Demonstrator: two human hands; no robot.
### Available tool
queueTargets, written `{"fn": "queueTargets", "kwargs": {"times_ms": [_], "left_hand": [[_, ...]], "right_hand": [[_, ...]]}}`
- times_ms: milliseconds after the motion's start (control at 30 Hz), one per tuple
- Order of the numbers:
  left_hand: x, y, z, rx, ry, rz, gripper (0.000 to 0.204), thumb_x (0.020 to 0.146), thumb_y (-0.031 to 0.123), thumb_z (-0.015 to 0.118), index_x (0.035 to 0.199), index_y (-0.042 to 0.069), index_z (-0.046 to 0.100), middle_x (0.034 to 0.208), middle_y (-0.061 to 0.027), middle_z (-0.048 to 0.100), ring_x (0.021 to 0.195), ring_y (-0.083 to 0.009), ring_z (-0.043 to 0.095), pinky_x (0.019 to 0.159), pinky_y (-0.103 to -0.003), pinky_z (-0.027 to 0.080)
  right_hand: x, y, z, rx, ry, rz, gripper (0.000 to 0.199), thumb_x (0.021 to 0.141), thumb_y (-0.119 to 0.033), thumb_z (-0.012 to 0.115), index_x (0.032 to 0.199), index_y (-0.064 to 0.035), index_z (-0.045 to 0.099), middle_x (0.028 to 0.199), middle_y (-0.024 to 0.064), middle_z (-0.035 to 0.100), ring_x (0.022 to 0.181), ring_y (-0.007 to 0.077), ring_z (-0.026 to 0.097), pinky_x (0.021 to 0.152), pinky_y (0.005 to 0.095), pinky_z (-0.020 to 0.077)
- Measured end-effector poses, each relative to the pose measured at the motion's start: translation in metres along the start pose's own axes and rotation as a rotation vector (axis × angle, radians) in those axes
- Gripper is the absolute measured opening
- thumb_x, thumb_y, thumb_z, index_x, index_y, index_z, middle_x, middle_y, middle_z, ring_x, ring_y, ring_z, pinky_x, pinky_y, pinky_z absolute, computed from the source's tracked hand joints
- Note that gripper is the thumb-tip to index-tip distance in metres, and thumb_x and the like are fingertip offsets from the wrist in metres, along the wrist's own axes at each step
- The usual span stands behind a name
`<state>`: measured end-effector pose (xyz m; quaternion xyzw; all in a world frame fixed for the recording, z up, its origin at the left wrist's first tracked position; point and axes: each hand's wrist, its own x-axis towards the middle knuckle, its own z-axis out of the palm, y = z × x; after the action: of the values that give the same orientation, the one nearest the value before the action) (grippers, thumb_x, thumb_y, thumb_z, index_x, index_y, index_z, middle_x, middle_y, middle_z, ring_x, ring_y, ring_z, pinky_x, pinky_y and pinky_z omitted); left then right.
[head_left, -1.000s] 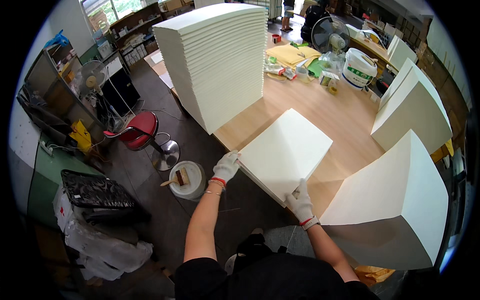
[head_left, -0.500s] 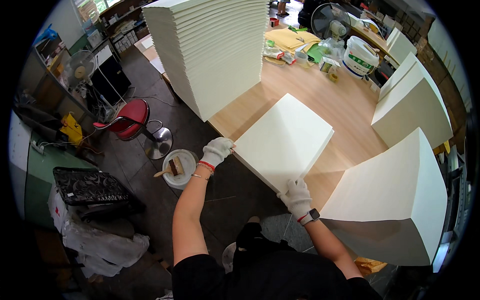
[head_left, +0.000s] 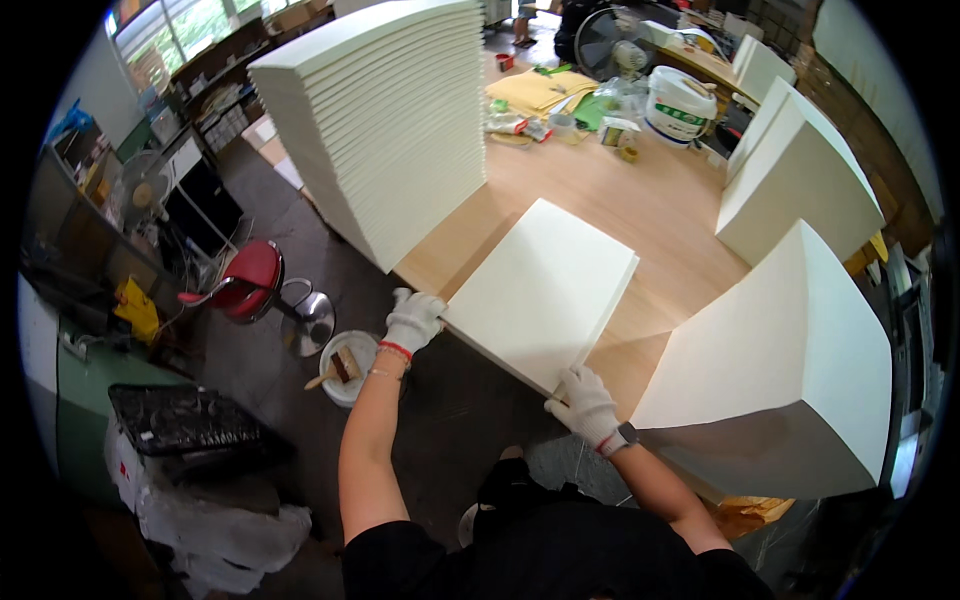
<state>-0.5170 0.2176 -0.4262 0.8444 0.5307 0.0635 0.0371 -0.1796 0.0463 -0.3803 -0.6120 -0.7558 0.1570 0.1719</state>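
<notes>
A low stack of cream-white paper lies on the wooden table, near its front edge. Its left corner is in the fingers of my left hand, which wears a white knit glove. My right hand, gloved the same way, holds the near right corner, with the thumb at the front edge and the fingers on top. The undersides of both grips are hidden. Behind the stack, to the left, a tall pile of the same paper rises in many offset layers. Close by my right hand stands a curved white paper block.
Another paper block stands at the far right of the table. A white bucket, yellow sheets and small items sit at the back. Left on the floor are a tub with a brush and a red stool.
The whole view has shifted, so the table things appear further left. Both hands stay at the same corners of the stack, and my right fingers have changed their hold slightly.
</notes>
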Motion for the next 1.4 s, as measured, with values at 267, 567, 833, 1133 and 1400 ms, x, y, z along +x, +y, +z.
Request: {"fn": "queueTargets", "kwargs": {"times_ms": [267, 567, 833, 1133, 1400], "left_hand": [[0.031, 0.098, -0.161, -0.039, 0.385, 0.056, 0.028, 0.081, 0.024, 0.071, 0.103, 0.008, 0.064, 0.108, -0.0108, 0.066, 0.106, -0.0294, 0.06, 0.1, -0.063, 0.032], [0.049, 0.383, -0.342, -0.439, 0.49, 1.216, 0.034, 0.074, 0.005, 0.078, 0.106, 0.005, 0.067, 0.114, -0.0121, 0.068, 0.105, -0.0294, 0.066, 0.097, -0.043, 0.049], [0.037, 0.574, -0.337, -0.116, 0.094, 1.502, 0.028, 0.083, 0.017, 0.071, 0.107, 0.006, 0.064, 0.109, -0.0091, 0.067, 0.099, -0.0293, 0.064, 0.082, -0.038, 0.054], [0.046, 0.635, -0.296, -0.181, 0.022, 1.418, 0.011, 0.08, 0.009, 0.064, 0.086, 0.005, 0.057, 0.091, -0.0094, 0.062, 0.084, -0.0305, 0.062, 0.071, -0.04, 0.051], [0.051, 0.625, -0.289, -0.628, -0.233, 1.244, 0.009, 0.079, 0.0, 0.063, 0.082, 0.001, 0.055, 0.094, -0.0089, 0.064, 0.082, -0.0197, 0.058, 0.076, -0.032, 0.048]], "right_hand": [[-0.114, -0.007, -0.218, 0.614, -0.081, 0.028, 0.021, 0.09, -0.015, 0.068, 0.102, 0.001, 0.069, 0.095, 0.0115, 0.07, 0.084, 0.0183, 0.066, 0.074, 0.0307, 0.0521], [-0.263, 0.076, -0.356, -0.131, 1.443, 0.17, 0.017, 0.097, -0.007, 0.057, 0.11, 0.0016, 0.062, 0.1, 0.0111, 0.065, 0.089, 0.0198, 0.063, 0.081, 0.0316, 0.0517], [-0.3, 0.105, -0.366, -0.114, 1.15, 0.596, 0.03, 0.095, -0.03, 0.061, 0.083, -0.0024, 0.062, 0.073, 0.0092, 0.058, 0.07, 0.0222, 0.059, 0.068, 0.0368, 0.0469], [-0.266, 0.1, -0.409, -0.401, 1.204, 0.103, 0.033, 0.091, -0.028, 0.065, 0.07, -0.0033, 0.055, 0.064, 0.012, 0.05, 0.063, 0.0273, 0.052, 0.061, 0.0413, 0.0423], [-0.259, 0.124, -0.398, -0.542, 1.309, -0.021, 0.022, 0.079, -0.007, 0.064, 0.099, 0.0009, 0.062, 0.066, 0.0069, 0.043, 0.058, 0.0215, 0.047, 0.055, 0.0362, 0.0387]]}}
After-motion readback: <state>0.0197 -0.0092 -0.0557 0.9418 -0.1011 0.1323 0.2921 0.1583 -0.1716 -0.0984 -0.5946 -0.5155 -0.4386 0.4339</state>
